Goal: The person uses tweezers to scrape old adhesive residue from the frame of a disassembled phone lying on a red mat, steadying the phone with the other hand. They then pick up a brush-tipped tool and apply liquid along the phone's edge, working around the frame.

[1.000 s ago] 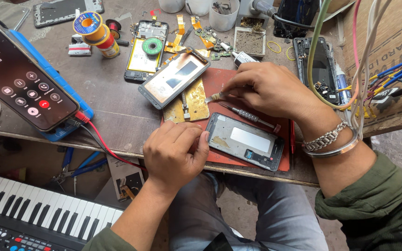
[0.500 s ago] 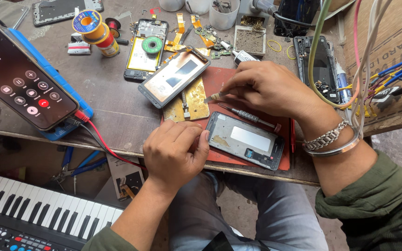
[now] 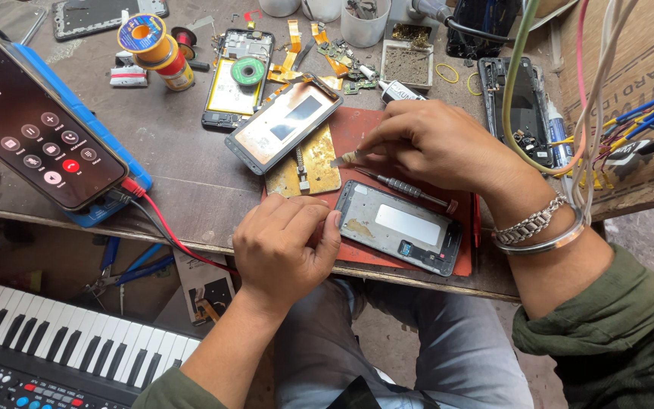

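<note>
right hand: the right hand [image 3: 448, 144] reaches in from the right, knuckles up, wrist bent down toward the bench, fingers bunched into a narrow pinch.
right grip: thumb and forefinger close on a thin flat metal blade tool [image 3: 344, 158], whose pale tip sticks out to the left of the fingertips.
right wrist: a silver link bracelet with a plain bangle [image 3: 537, 229] sits behind the hand, above an olive green sleeve [image 3: 615, 333].
left hand: the left hand [image 3: 285, 242] comes up from below the bench edge, back of the hand toward the camera, fingers curled inward.
left grip: the curled fingertips press at the left end of the grey open phone frame [image 3: 400, 226]; whether they pinch anything cannot be told.
phone frame: it lies flat on the red work mat [image 3: 357, 125], just below the right-hand pinch and touching the left fingertips.
screwdriver: a slim dark metal screwdriver [image 3: 406, 187] lies on the mat between the right hand and the frame.
beyond the pinch: a scorched phone screen panel [image 3: 284, 121] rests tilted to the upper left of the blade tip, over a brass-coloured holder plate [image 3: 308, 163].
far left: a black phone showing a call screen [image 3: 35, 129] lies well apart from both hands, on a blue case.
below the left arm: a black and white keyboard [image 3: 62, 344].
</note>
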A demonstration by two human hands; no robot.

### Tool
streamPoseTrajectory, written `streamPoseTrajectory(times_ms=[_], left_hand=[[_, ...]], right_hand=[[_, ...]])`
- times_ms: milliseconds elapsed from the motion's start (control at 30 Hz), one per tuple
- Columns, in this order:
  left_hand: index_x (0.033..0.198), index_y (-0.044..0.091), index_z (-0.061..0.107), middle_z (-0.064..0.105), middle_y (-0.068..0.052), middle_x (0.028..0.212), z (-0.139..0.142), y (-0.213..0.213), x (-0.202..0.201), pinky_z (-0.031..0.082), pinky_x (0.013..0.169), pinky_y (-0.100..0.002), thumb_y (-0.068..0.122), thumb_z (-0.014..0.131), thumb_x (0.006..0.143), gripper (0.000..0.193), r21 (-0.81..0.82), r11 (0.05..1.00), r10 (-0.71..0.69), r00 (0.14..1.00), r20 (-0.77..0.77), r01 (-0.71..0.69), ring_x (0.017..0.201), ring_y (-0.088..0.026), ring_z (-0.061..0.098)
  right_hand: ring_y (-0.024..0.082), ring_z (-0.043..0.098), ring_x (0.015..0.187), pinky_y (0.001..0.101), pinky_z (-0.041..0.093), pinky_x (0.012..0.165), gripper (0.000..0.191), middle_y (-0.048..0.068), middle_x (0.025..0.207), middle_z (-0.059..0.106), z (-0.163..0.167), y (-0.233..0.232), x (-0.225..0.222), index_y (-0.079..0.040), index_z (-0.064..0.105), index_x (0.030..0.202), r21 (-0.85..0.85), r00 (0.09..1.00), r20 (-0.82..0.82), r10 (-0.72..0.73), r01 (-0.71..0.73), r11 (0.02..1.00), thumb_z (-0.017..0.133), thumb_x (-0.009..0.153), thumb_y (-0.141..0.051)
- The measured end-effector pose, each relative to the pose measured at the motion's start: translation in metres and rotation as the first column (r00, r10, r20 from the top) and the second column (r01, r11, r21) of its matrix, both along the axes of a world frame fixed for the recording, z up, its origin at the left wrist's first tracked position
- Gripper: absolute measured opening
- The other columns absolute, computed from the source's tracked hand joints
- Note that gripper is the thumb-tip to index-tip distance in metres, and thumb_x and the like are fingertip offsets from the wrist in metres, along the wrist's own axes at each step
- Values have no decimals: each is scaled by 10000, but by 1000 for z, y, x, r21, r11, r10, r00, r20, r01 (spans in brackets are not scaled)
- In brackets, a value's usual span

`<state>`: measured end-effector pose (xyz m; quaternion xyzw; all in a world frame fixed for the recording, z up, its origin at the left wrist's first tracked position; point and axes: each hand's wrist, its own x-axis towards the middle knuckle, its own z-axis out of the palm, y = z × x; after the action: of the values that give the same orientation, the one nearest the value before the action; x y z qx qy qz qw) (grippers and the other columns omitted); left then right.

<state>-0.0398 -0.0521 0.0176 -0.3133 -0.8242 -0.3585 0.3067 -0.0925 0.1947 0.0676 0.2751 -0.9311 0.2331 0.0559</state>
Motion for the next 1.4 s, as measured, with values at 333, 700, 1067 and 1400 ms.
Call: streamPoseTrajectory(times_ms=[333, 700, 1067, 1400], left_hand=[[813, 92, 702, 727, -35, 851, 1, 0, 0, 522, 681, -367, 139, 743, 879, 91, 3, 1000, -5, 1000, 2, 5, 749, -235, 655], [816, 93, 703, 727, -33, 850, 1, 0, 0, 516, 672, -369, 140, 744, 880, 89, -3, 1000, -7, 1000, -1, 7, 742, -236, 649], [811, 96, 699, 723, -31, 840, 0, 0, 0, 513, 666, -372, 144, 745, 884, 99, -6, 1000, -4, 1000, 2, 4, 742, -235, 650], [820, 92, 695, 722, -37, 849, 1, 1, 0, 525, 687, -372, 140, 735, 883, 89, 7, 1000, -6, 1000, -8, 6, 746, -240, 651]], right_hand=[[301, 688, 831, 413, 530, 697, 130, 79, 903, 694, 0, 1, 0, -144, 793, 994, -11, 999, 2, 34, -34, 999, 725, 889, -178], [306, 680, 867, 419, 527, 713, 140, 69, 914, 685, 1, -2, 3, -160, 794, 1007, 9, 1000, -9, 0, 0, 1000, 740, 886, -205], [313, 673, 844, 422, 525, 696, 139, 79, 907, 674, 4, -5, 4, -166, 797, 1010, 19, 1000, -10, 28, -28, 999, 753, 886, -210], [301, 690, 869, 406, 535, 728, 172, 79, 954, 699, 3, -1, 2, -128, 764, 1066, -75, 982, -139, -127, 117, 990, 729, 898, -134]])
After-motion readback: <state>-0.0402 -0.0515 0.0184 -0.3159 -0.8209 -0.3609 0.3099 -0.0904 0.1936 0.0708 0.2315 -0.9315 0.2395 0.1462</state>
